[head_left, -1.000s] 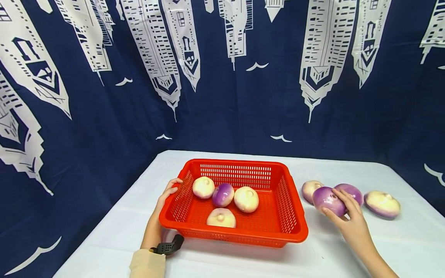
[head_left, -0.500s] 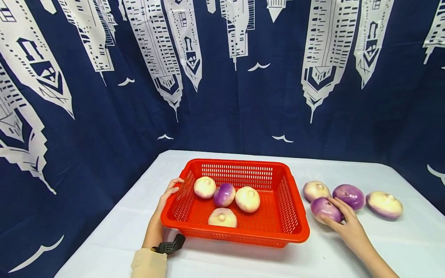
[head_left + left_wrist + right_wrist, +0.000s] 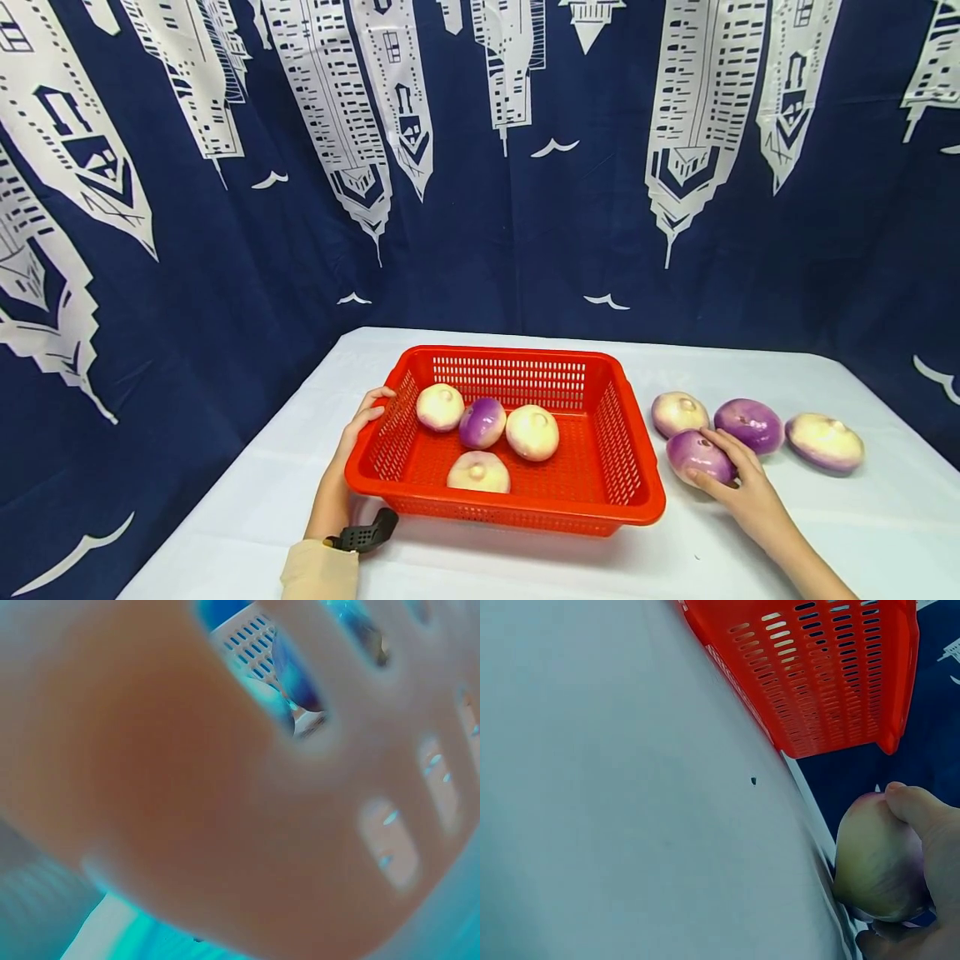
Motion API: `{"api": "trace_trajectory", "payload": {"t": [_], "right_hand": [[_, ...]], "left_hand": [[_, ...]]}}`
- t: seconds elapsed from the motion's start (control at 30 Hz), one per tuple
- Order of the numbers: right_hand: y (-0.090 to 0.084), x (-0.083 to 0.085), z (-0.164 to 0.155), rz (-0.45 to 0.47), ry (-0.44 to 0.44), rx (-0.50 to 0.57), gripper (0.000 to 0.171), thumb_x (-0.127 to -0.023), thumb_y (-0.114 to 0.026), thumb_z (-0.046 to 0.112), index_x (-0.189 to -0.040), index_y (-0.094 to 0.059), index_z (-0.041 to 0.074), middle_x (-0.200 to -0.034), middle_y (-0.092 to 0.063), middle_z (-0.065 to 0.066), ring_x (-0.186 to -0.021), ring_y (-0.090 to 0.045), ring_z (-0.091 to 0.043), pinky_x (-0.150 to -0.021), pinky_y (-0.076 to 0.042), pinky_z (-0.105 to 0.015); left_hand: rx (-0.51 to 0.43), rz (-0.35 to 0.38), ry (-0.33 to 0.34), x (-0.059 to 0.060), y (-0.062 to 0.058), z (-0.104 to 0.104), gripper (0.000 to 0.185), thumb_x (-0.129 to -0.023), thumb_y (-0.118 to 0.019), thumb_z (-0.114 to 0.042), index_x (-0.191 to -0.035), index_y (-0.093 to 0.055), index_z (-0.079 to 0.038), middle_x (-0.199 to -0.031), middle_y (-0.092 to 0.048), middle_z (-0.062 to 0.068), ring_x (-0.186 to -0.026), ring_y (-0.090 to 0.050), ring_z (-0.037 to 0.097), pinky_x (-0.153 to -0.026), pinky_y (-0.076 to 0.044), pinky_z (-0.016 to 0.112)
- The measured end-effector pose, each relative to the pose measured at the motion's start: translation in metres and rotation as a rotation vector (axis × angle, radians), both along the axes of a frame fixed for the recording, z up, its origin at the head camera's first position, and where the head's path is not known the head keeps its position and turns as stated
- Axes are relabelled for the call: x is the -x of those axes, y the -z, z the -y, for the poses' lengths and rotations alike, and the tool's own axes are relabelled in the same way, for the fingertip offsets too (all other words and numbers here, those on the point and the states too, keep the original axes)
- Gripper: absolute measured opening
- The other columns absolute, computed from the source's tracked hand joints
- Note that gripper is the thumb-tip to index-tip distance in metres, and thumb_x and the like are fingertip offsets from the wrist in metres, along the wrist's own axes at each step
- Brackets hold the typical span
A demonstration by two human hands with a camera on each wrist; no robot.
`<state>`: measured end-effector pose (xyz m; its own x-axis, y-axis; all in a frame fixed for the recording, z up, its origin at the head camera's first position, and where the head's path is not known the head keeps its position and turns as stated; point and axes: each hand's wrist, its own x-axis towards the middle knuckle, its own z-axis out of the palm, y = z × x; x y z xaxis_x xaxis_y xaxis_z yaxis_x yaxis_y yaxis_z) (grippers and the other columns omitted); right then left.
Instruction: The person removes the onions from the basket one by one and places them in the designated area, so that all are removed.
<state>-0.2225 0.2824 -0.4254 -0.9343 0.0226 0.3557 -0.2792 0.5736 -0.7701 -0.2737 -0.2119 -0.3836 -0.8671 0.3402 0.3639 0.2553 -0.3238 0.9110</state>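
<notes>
A red slotted plastic basket [image 3: 570,508] holds several purple-and-white turnips, among them a purple turnip [image 3: 482,422] and a pale turnip [image 3: 532,432]. My left hand [image 3: 352,429] grips its left rim, fingertips hooked over the edge. In the left wrist view the blurred basket wall [image 3: 225,825] fills most of the picture. To the basket's right, my right hand [image 3: 742,485] holds a purple turnip [image 3: 697,457] between thumb and fingers, low over the white table. The right wrist view shows that turnip's pale underside [image 3: 877,862] against my thumb.
Behind the held turnip lie a pale turnip [image 3: 678,413], a purple turnip [image 3: 750,425] and, farther right, a cream-and-purple turnip [image 3: 825,442]. A white cloth [image 3: 480,575] covers the table. A navy curtain [image 3: 480,250] with white building prints hangs behind and at the left.
My right hand has lowered the purple turnip and moved it slightly left and toward me, uncovering more of the turnips behind it. The left hand and basket have stayed put.
</notes>
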Motion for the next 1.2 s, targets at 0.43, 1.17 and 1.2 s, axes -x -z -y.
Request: {"api": "trace_trajectory", "payload": {"t": [0.43, 1.17, 1.2], "right_hand": [[-0.0050, 0.0004, 0.0021, 0.039, -0.029, 0.011, 0.067, -0.085, -0.061, 0.017, -0.140, -0.026, 0.005, -0.144, -0.013, -0.028, -0.119, -0.027, -0.052, -0.086, -0.029, -0.068], [-0.0051, -0.0035, 0.0030, 0.018, 0.023, 0.029, 0.070, -0.088, -0.057, 0.023, -0.144, -0.019, 0.010, -0.144, -0.021, -0.017, -0.121, -0.020, 0.018, -0.097, -0.018, -0.064], [-0.0051, -0.0035, 0.0034, 0.005, 0.027, 0.029, 0.069, -0.087, -0.058, 0.023, -0.144, -0.020, 0.011, -0.144, -0.023, -0.014, -0.111, -0.019, 0.025, -0.098, -0.017, -0.064]], "left_hand": [[0.016, -0.012, -0.024, 0.0012, -0.0020, 0.0011, 0.041, -0.091, -0.013, -0.002, -0.108, -0.043, -0.024, -0.108, -0.046, -0.006, -0.094, -0.049, 0.007, -0.082, -0.043, 0.020], [0.036, -0.026, -0.045, 0.0044, 0.0019, 0.0021, 0.041, -0.091, -0.015, -0.002, -0.109, -0.044, -0.024, -0.108, -0.047, -0.007, -0.094, -0.049, 0.006, -0.081, -0.043, 0.020], [0.033, -0.025, -0.048, 0.0045, 0.0015, 0.0019, 0.041, -0.091, -0.015, -0.002, -0.109, -0.044, -0.025, -0.108, -0.047, -0.007, -0.093, -0.050, 0.006, -0.081, -0.043, 0.020]]}}
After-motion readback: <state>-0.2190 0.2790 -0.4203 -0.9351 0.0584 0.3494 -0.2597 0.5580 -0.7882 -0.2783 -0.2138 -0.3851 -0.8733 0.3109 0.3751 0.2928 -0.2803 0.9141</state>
